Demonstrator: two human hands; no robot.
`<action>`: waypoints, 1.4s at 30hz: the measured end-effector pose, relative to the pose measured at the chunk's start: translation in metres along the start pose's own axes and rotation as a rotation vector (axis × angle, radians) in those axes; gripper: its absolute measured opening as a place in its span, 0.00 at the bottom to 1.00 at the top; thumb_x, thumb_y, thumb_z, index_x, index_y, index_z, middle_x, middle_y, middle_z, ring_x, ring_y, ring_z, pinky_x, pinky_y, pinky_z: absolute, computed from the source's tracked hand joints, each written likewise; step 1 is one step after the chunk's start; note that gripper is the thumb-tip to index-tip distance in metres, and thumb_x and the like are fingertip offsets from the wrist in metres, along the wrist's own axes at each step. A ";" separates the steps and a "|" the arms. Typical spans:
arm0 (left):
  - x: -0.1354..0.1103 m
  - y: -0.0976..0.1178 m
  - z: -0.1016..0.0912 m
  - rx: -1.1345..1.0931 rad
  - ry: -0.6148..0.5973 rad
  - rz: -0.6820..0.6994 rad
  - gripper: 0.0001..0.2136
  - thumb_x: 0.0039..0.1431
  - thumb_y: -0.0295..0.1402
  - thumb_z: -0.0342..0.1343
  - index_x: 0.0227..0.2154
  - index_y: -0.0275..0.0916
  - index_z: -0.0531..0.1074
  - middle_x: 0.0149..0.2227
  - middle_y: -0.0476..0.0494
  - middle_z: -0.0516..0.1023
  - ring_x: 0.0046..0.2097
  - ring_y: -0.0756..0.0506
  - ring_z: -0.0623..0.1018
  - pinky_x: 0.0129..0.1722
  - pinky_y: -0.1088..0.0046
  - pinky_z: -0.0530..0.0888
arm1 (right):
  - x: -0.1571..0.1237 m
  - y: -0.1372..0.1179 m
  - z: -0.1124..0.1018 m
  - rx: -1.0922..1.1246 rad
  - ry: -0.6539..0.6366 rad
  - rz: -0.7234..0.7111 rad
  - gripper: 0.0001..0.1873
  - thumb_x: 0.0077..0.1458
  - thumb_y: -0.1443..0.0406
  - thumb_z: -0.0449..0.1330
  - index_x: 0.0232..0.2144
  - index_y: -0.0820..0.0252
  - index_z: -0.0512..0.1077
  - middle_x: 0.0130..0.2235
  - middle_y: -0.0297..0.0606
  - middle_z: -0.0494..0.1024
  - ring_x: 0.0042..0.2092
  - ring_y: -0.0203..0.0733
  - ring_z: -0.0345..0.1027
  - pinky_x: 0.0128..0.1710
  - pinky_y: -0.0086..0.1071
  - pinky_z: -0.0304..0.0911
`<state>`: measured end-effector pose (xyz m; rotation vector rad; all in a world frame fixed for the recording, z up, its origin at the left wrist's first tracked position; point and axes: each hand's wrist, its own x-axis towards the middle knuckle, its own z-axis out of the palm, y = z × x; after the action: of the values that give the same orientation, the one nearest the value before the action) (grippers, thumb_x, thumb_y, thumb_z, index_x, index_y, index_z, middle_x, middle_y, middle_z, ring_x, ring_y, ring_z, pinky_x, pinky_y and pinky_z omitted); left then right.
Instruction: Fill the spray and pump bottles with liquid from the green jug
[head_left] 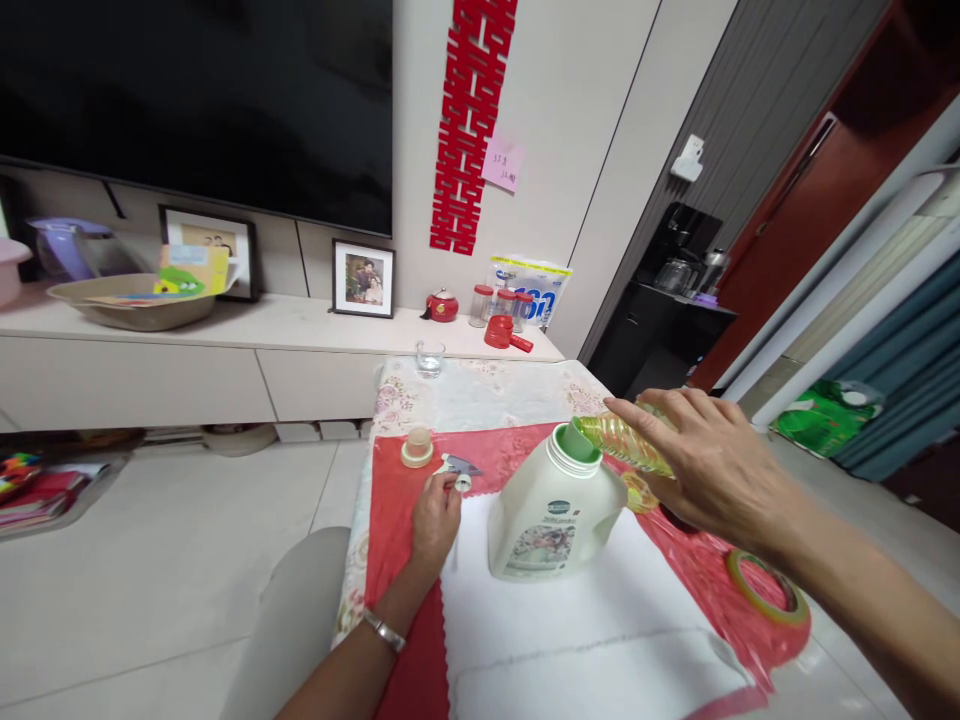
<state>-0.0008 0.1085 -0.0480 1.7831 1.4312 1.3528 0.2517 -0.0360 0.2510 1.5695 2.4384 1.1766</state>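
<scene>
A pale laundry detergent jug [551, 510] stands upright on a white cloth [577, 640], its mouth uncapped with a green piece [579, 440] in the opening. My right hand [697, 455] is closed around a ribbed, see-through yellowish bottle [626, 443], tipped nearly level. The bottle's left end meets the green piece at the jug's mouth; whether liquid flows I cannot tell. Left of the jug, my left hand [437, 520] pinches a trigger spray head [459, 470], with its white collar facing me. Beyond that hand sits a translucent jug cap [417, 447].
A red cover [405, 540] lies over the flowered tablecloth [397, 398]. Tape roll [795, 610] rests at the right edge, and a glass cup [430, 358] at the far edge. Behind, a cabinet [300, 325] holds picture frames, jars and a basket [131, 305]. A grey stool [304, 620] is at left.
</scene>
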 end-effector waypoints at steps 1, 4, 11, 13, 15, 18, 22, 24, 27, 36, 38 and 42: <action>0.000 -0.001 0.000 0.000 -0.001 0.001 0.08 0.58 0.30 0.52 0.37 0.39 0.75 0.38 0.40 0.82 0.42 0.39 0.81 0.43 0.61 0.76 | 0.000 0.000 -0.001 -0.002 -0.007 0.000 0.32 0.56 0.64 0.52 0.64 0.53 0.61 0.55 0.43 0.64 0.51 0.48 0.57 0.45 0.38 0.52; 0.000 -0.002 0.001 0.002 -0.004 0.002 0.07 0.58 0.30 0.52 0.37 0.40 0.75 0.38 0.40 0.82 0.41 0.40 0.81 0.43 0.62 0.76 | 0.001 0.000 -0.004 -0.011 -0.033 0.005 0.31 0.58 0.65 0.52 0.64 0.52 0.61 0.55 0.42 0.64 0.51 0.48 0.57 0.46 0.38 0.52; 0.000 -0.005 0.002 0.013 -0.008 0.005 0.07 0.58 0.30 0.53 0.37 0.40 0.75 0.39 0.41 0.82 0.41 0.40 0.81 0.43 0.62 0.76 | 0.005 0.000 -0.011 -0.076 -0.012 -0.006 0.31 0.56 0.70 0.51 0.62 0.52 0.63 0.54 0.40 0.65 0.50 0.48 0.59 0.45 0.37 0.51; 0.000 -0.005 0.002 0.016 -0.008 0.005 0.07 0.58 0.30 0.52 0.37 0.40 0.75 0.39 0.41 0.82 0.42 0.40 0.81 0.43 0.62 0.76 | 0.006 0.001 -0.012 -0.081 -0.004 -0.014 0.30 0.56 0.70 0.51 0.62 0.52 0.64 0.54 0.41 0.65 0.51 0.49 0.59 0.46 0.37 0.51; 0.000 -0.006 0.002 0.020 -0.008 0.005 0.08 0.58 0.29 0.52 0.37 0.40 0.75 0.39 0.41 0.82 0.42 0.40 0.81 0.43 0.62 0.76 | 0.005 0.003 -0.012 -0.078 -0.006 -0.018 0.30 0.56 0.70 0.51 0.62 0.52 0.63 0.55 0.41 0.65 0.52 0.49 0.58 0.47 0.38 0.52; 0.000 -0.006 0.003 0.025 -0.011 0.000 0.08 0.57 0.28 0.52 0.37 0.40 0.75 0.39 0.41 0.82 0.41 0.40 0.81 0.42 0.63 0.76 | 0.005 0.004 -0.013 -0.085 -0.025 -0.005 0.31 0.57 0.70 0.51 0.62 0.50 0.63 0.56 0.39 0.64 0.53 0.49 0.58 0.49 0.39 0.52; 0.000 -0.007 0.003 0.023 -0.019 0.001 0.08 0.57 0.29 0.52 0.38 0.40 0.75 0.39 0.41 0.82 0.41 0.40 0.81 0.43 0.62 0.76 | 0.006 0.005 -0.013 -0.097 -0.028 0.000 0.30 0.59 0.70 0.51 0.63 0.48 0.62 0.56 0.39 0.64 0.52 0.48 0.58 0.50 0.39 0.52; 0.000 -0.008 0.003 0.023 -0.020 0.001 0.08 0.58 0.29 0.52 0.38 0.40 0.75 0.40 0.40 0.82 0.42 0.40 0.81 0.44 0.61 0.76 | 0.007 0.006 -0.014 -0.093 -0.021 -0.010 0.30 0.58 0.69 0.51 0.63 0.48 0.62 0.56 0.39 0.64 0.53 0.49 0.58 0.49 0.39 0.52; 0.000 -0.008 0.003 0.024 -0.019 0.000 0.08 0.57 0.29 0.52 0.38 0.40 0.75 0.40 0.40 0.82 0.43 0.39 0.81 0.45 0.61 0.77 | 0.008 0.009 -0.015 -0.103 -0.013 -0.016 0.30 0.58 0.69 0.52 0.62 0.49 0.63 0.56 0.40 0.63 0.53 0.50 0.58 0.49 0.39 0.52; 0.000 -0.008 0.003 0.028 -0.016 0.006 0.08 0.57 0.30 0.51 0.37 0.41 0.75 0.39 0.40 0.82 0.43 0.39 0.81 0.44 0.61 0.77 | 0.013 0.011 -0.024 -0.186 -0.002 -0.034 0.29 0.58 0.72 0.50 0.61 0.48 0.66 0.56 0.42 0.64 0.52 0.51 0.58 0.49 0.41 0.54; 0.000 -0.008 0.003 0.030 -0.017 0.006 0.08 0.57 0.29 0.52 0.37 0.41 0.75 0.39 0.40 0.82 0.43 0.40 0.81 0.44 0.62 0.77 | 0.015 0.011 -0.027 -0.194 -0.009 -0.039 0.29 0.57 0.72 0.51 0.60 0.48 0.68 0.56 0.42 0.64 0.52 0.51 0.58 0.49 0.42 0.55; 0.000 -0.008 0.003 0.033 -0.018 0.001 0.08 0.57 0.29 0.52 0.37 0.40 0.75 0.39 0.40 0.82 0.41 0.40 0.81 0.44 0.62 0.77 | 0.017 0.011 -0.029 -0.213 -0.038 -0.035 0.31 0.55 0.72 0.55 0.60 0.46 0.68 0.57 0.41 0.64 0.53 0.51 0.58 0.50 0.43 0.55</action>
<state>-0.0016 0.1119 -0.0554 1.8123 1.4516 1.3180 0.2405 -0.0372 0.2848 1.4696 2.2218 1.3364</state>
